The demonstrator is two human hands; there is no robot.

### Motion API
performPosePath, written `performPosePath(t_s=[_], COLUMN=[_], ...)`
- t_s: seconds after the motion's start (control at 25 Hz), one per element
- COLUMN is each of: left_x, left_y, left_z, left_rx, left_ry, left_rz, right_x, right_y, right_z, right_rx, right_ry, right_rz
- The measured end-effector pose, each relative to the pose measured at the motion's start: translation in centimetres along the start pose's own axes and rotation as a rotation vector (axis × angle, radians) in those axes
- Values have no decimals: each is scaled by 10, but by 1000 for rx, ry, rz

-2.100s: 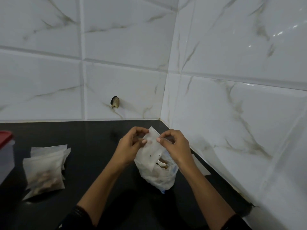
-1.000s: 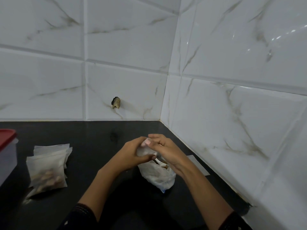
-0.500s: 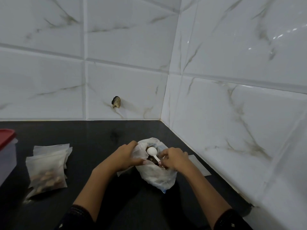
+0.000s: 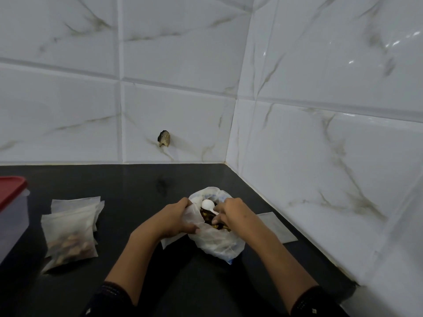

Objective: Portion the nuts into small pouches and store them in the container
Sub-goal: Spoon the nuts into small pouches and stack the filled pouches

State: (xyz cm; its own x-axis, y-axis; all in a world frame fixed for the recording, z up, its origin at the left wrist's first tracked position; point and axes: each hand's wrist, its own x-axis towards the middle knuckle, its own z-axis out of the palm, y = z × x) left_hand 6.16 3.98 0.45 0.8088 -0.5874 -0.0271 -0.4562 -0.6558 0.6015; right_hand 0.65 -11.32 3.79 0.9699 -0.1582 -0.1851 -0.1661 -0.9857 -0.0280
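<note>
— Where were your hands?
— My left hand [image 4: 169, 219] gripped a pouch [image 4: 191, 215] against the bag [image 4: 217, 247] on the desk [image 4: 137, 184]. My right hand [image 4: 235, 213] pinched the spoon [image 4: 207, 205] above the nuts [image 4: 206, 217].
— The filled pouches [image 4: 68, 236]?
— Left, near the container [image 4: 11, 220].

The bag [image 4: 217, 245] stands on the surface [image 4: 137, 191] before me, near the corner [image 4: 229, 160] of the two walls. The spoon [image 4: 207, 205] sits in its mouth, over the nuts [image 4: 207, 217]. My left fingers [image 4: 183, 203] hold a pouch [image 4: 191, 216] against the left side of the bag; my right fingers [image 4: 217, 219] hold the spoon's handle inside the mouth. A flat pouch [image 4: 277, 227] lies right of the bag, beside the right wall [image 4: 332, 156]. Well to the left lies a pile of pouches [image 4: 71, 236], and further left the container [image 4: 11, 216].
</note>
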Motion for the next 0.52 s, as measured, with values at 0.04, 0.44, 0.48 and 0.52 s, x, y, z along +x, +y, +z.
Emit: performPosePath(t_s=[0.04, 0.44, 0.48, 0.52], left_x=[0, -1, -1, -1], left_y=[0, 0, 1, 1], left_z=[0, 2, 2, 3], left_rx=[-7, -22, -28, -35], left_ry=[2, 9, 12, 13], left_rz=[2, 14, 13, 13], right_x=[-1, -1, -1, -1], right_y=[-1, 10, 12, 13], right_z=[-1, 17, 19, 18], right_rx=[26, -10, -10, 3], right_ry=[-15, 305, 294, 288], right_rz=[-23, -207, -225, -231])
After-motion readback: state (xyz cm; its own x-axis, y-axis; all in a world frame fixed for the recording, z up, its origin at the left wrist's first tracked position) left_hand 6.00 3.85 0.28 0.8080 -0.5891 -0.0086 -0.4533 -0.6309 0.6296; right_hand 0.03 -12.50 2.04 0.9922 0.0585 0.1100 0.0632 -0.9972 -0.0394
